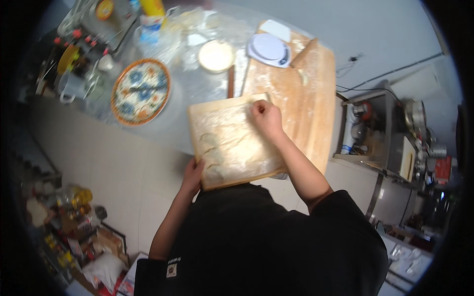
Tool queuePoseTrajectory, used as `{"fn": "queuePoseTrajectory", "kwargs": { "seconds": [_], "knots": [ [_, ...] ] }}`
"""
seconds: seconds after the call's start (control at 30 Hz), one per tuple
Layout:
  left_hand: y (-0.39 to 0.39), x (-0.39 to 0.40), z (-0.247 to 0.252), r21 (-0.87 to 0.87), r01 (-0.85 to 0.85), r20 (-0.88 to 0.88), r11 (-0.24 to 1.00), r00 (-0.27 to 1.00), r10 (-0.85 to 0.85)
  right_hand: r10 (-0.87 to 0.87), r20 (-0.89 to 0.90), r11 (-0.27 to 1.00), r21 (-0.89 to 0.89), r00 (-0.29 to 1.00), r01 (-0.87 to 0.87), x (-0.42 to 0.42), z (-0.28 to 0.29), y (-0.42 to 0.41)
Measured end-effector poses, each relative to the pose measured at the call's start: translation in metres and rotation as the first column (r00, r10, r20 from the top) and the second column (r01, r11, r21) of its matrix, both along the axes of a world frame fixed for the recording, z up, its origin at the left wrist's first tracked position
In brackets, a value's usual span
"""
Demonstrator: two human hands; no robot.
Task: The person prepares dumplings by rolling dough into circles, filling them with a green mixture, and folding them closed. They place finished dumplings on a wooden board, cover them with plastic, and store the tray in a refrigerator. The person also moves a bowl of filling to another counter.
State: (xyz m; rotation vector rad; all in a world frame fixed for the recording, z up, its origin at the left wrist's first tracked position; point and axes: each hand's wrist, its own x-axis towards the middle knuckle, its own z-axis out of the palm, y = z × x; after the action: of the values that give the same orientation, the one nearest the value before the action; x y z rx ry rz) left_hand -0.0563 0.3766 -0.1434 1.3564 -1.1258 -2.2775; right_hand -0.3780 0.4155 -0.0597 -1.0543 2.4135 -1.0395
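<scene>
A square shallow wooden tray (pixel 222 105) is held level in front of my body, over the near edge of the table. Its inside looks lined with wrinkled clear film (pixel 240 140) dusted with flour. Several pale dumplings (pixel 214 154) with a greenish tint lie in a column along the tray's left side. My left hand (pixel 192 177) grips the lower left edge, thumb on top. Over the upper right part of the tray hovers my right hand (pixel 269 120), its fingers curled together. Whether anything is pinched in them cannot be made out.
Right of the tray lies a floured wooden board (pixel 296 111) bearing a white kitchen scale (pixel 268 50), a rolling pin (pixel 305 53) and a small dough piece (pixel 303 77). On the metal table (pixel 181 92) are a patterned plate (pixel 142 90) and a round bowl (pixel 216 56). Shelving (pixel 385 118) stands right.
</scene>
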Motion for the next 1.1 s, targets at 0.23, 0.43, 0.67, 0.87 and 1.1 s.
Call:
{"fn": "queuePoseTrajectory", "kwargs": {
  "seconds": [0.23,0.43,0.67,0.87,1.1],
  "knots": [
    [-0.001,-0.002,0.007,-0.010,-0.013,-0.045,1.000,0.999,0.013,-0.504,-0.521,0.814,-0.018,0.689,0.581,-0.197,-0.037,0.025],
    [0.001,0.004,0.010,0.006,-0.023,-0.058,1.000,0.998,0.023,-0.202,-0.434,0.900,0.272,0.878,0.342,-0.252,-0.046,0.007],
    [0.002,0.001,0.012,0.046,-0.061,-0.073,0.997,0.995,0.065,-0.138,-0.406,0.940,0.233,0.903,0.248,-0.231,-0.035,-0.011],
    [0.003,0.002,0.007,0.048,-0.055,-0.052,0.997,0.997,0.057,-0.046,-0.044,0.999,-0.024,0.998,0.045,-0.066,0.062,-0.019],
    [0.001,-0.004,0.016,0.047,-0.076,-0.067,0.996,0.995,0.079,0.458,0.049,0.889,-0.032,0.887,-0.457,0.062,-0.002,-0.054]
  ]
}}
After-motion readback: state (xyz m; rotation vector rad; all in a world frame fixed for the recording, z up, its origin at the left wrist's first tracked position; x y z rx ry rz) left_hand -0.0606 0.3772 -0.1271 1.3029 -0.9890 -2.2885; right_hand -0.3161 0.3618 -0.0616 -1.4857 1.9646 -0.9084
